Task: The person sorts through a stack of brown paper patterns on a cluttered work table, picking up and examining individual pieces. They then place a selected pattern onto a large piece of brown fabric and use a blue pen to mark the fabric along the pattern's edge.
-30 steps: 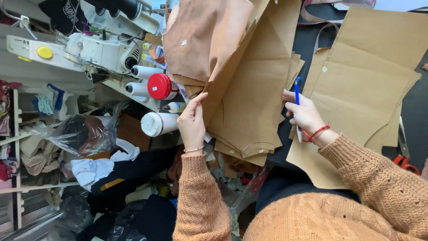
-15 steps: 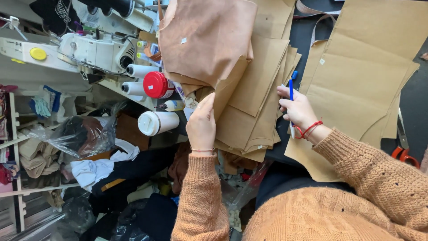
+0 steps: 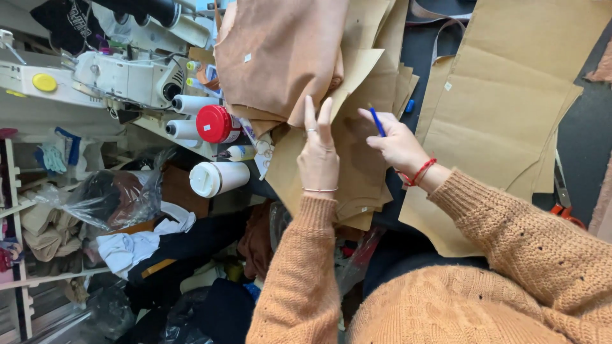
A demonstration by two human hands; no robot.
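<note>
While both orange knit sleeves (image 3: pixel 510 255) fill the bottom of the view, the hands sit just past them on a stack of brown cardboard pattern pieces (image 3: pixel 357 165). Left hand (image 3: pixel 319 159) lies flat on the top piece, fingers straight and open, a ring on one finger and a thin bracelet at the wrist, fingertips just reaching the edge of a tan suede-looking piece (image 3: pixel 280 57) that's draped over the far end of the stack. Right hand (image 3: pixel 398 145) is closed round a blue pen (image 3: pixel 377 121), tip pointing down at the cardboard right beside the left fingers, red string bracelet on that wrist. Off to the right there's a bigger cardboard pattern sheet (image 3: pixel 510 108) on the dark table (image 3: pixel 586 146), with orange-handled scissors (image 3: pixel 564 200) by its edge. Left of the stack: a white tumbler (image 3: pixel 217 178) on its side, a red-lidded jar (image 3: pixel 215 124), white thread cones (image 3: pixel 191 104), and further back a white sewing machine (image 3: pixel 121 79). Bagged fabric (image 3: pixel 115 197) lower left
</note>
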